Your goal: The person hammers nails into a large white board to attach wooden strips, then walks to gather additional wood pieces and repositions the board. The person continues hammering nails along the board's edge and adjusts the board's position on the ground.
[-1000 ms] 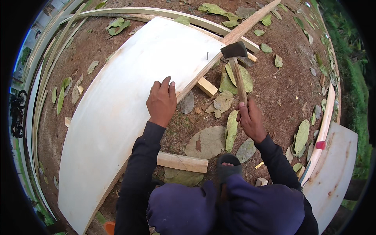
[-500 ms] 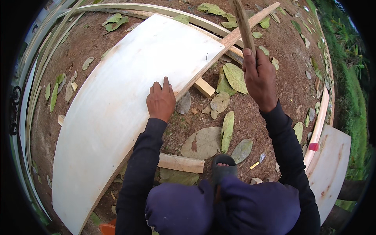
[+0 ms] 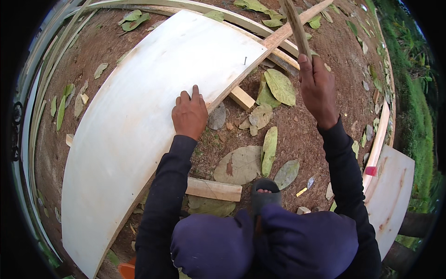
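Observation:
A large white plywood sheet lies at a slant across the left and middle. My left hand rests on it near the right edge, index finger stretched out and the others slightly bent, holding nothing. Beyond those fingertips a nail stands up from the sheet near its far right corner. My right hand is raised over the ground to the right, fingers wrapped round a wooden handle. The handle's far end runs out at the top, so what it carries is hidden. A wooden batten runs along the sheet's right edge.
Under the sheet, timber pieces stick out over brown soil strewn with large leaves. Long strips lie at the far left. Another board lies at right, by a plank. A sandalled foot stands between my knees.
My right hand and the wooden handle have shifted slightly right and down. My left hand stays on the sheet, and the whole view has moved a little.

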`<state>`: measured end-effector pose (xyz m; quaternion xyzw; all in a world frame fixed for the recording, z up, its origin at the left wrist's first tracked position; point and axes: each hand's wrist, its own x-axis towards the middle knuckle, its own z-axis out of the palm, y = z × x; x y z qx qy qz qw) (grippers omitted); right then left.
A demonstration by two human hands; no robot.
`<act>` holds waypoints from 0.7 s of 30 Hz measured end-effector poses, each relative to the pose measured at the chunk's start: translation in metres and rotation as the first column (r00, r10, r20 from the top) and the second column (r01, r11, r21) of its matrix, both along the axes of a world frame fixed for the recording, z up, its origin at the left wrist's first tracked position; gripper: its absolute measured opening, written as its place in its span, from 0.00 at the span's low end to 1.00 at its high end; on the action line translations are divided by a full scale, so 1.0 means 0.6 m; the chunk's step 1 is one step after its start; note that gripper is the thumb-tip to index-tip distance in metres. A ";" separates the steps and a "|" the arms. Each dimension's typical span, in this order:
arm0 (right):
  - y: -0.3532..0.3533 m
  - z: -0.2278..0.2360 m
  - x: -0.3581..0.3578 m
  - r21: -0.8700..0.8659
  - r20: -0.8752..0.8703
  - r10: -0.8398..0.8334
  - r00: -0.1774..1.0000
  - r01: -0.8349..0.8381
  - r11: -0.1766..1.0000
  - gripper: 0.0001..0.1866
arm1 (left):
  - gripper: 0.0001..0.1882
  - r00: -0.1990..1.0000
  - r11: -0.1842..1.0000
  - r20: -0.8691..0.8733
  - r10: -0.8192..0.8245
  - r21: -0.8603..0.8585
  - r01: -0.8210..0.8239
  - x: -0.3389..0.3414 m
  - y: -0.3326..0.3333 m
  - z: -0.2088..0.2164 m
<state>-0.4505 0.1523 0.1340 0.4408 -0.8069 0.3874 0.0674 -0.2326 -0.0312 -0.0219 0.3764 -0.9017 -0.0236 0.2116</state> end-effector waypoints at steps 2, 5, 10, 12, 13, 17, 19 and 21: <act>-0.006 0.028 -0.007 -0.142 0.055 -0.068 0.996 0.075 0.987 0.20 | 0.19 1.000 1.000 0.002 -0.007 -0.018 0.007 0.000 -0.001 0.000; -0.009 -0.005 0.004 -0.177 0.036 -0.069 0.997 0.074 0.981 0.20 | 0.19 1.000 1.000 -0.017 -0.018 -0.023 0.018 0.000 0.000 0.000; 0.006 -0.099 0.023 0.376 0.005 0.070 0.998 -0.066 0.924 0.20 | 0.19 1.000 1.000 0.016 0.002 0.008 -0.003 0.001 0.000 0.001; 0.011 -0.069 0.015 0.298 -0.014 0.066 0.998 -0.059 0.953 0.20 | 0.19 1.000 1.000 -0.011 -0.019 -0.020 0.018 0.001 0.000 0.000; 0.008 -0.040 0.010 0.174 -0.068 0.044 0.997 -0.031 0.984 0.20 | 0.19 1.000 0.999 -0.014 -0.024 -0.023 0.024 0.000 -0.001 -0.001; -0.001 0.038 -0.007 -0.328 0.059 0.038 0.998 -0.017 0.944 0.22 | 0.19 0.999 0.999 -0.028 -0.030 -0.038 0.029 0.000 -0.002 -0.005; 0.000 0.010 0.001 -0.480 0.126 0.105 0.986 -0.032 0.876 0.23 | 0.18 0.999 1.000 -0.029 -0.023 -0.015 0.023 0.001 -0.001 -0.005; -0.006 -0.078 0.027 0.006 0.044 -0.134 0.990 0.134 0.991 0.19 | 0.18 0.999 1.000 -0.034 -0.014 0.007 0.014 0.001 0.000 -0.003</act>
